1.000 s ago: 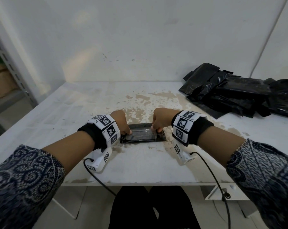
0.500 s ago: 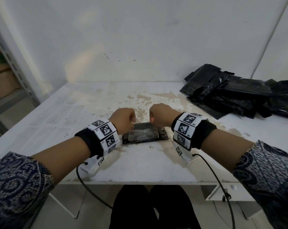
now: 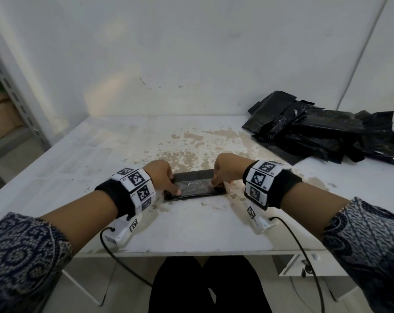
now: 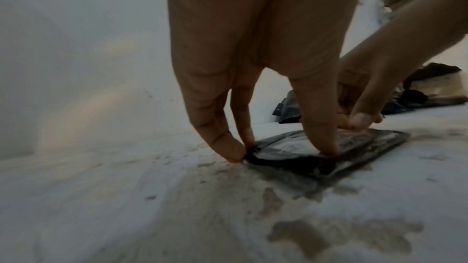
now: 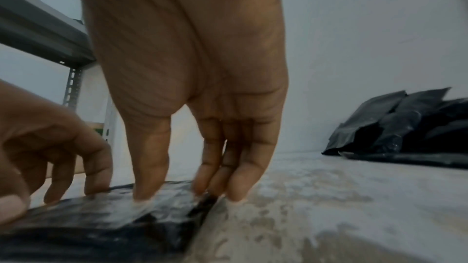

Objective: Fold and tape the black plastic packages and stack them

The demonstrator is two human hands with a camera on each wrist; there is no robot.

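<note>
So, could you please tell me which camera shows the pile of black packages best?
The head view: the whole pile of black packages lies unobstructed at the table's far right. The right wrist view catches only its blurred left end, and the left wrist view just scraps behind the fingers.

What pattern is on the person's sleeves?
The sleeves carry a dark navy fabric with pale swirling, paisley-like print; it shows best in the head view.

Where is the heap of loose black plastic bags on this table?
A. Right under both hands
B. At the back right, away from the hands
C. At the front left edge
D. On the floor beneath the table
B: the heap of black bags lies at the table's far right, apart from the left hand and right hand, which press on one flat package.
</note>
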